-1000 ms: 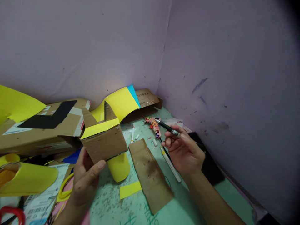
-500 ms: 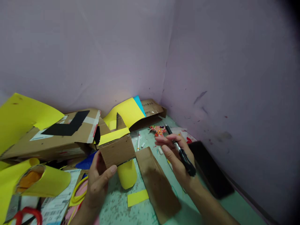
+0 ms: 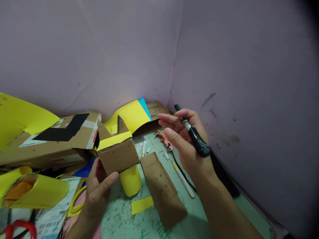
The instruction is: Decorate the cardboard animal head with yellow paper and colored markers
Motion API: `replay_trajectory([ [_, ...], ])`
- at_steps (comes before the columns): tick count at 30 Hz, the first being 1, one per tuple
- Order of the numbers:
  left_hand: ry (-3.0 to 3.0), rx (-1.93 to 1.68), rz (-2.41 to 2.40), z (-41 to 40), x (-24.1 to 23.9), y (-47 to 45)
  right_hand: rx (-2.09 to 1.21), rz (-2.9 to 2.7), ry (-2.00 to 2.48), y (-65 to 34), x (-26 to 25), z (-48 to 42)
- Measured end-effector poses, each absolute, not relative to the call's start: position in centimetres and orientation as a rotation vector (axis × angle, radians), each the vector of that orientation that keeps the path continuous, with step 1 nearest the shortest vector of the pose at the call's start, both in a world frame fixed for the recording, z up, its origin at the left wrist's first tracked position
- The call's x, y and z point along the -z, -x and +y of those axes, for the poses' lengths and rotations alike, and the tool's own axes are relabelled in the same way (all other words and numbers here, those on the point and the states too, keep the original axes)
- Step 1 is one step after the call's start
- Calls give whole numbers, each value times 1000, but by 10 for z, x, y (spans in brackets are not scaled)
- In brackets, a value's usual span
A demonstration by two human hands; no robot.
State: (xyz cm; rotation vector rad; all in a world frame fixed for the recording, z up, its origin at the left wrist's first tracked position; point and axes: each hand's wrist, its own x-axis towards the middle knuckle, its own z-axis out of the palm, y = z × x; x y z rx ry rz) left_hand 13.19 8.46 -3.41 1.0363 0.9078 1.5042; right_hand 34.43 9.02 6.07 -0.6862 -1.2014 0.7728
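My left hand grips a small cardboard box from its lower left, thumb on the front face. Two pointed cardboard pieces rise above the box, and a yellow paper strip runs along its top edge. Below it shows a yellow paper tube; whether they are joined I cannot tell. Raised over the table, my right hand has a black pen lying between thumb and forefinger, the other fingers loosely bent. Between the hands lie a flat cardboard piece and a short yellow strip.
Left stand a large cardboard box, yellow paper, a rolled yellow tube and red-handled scissors. Right of centre are a white marker, a colourful patterned tool with a black cord, and a black slab by the wall.
My right hand has risen with the pen, uncovering the white marker and black cord. My left hand still grips the small box; the view has shifted slightly.
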Motion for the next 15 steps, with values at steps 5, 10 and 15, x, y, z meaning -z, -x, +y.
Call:
replay_trajectory([
  [5,-1054,-1488,921,86,36,-130,-945,-1433,806,-333,-45,90],
  [10,-1059,-1494,929,86,33,-132,-1038,-1544,755,-321,-33,92],
  [15,-1010,-1494,965,83,26,-135,-1127,-1505,698,-312,-24,93],
])
